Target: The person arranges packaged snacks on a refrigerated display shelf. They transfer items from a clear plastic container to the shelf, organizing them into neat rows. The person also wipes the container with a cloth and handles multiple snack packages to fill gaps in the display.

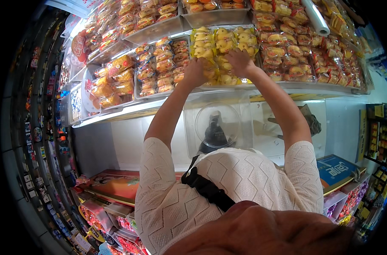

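Rows of yellow, duck-shaped packaged cakes (224, 44) fill a tray in the middle of the display. My left hand (195, 72) reaches onto the left column of these packets, its fingers bent down over a yellow wrapper. On the right column lies my right hand (239, 62), fingers curled over the packets. Whether either hand grips a packet cannot be told, as the fingertips are partly hidden. Left of the ducks, a tray holds small wrapped pastries (164, 65); to the right are more wrapped cakes (284, 57).
A clear plastic bin (249, 127) with a round lid shape stands below the display edge. A plastic roll (318, 20) lies on the goods at the upper right. Larger wrapped breads (112, 84) fill the left tray. Boxes of sweets (94, 213) stand beside me at both sides.
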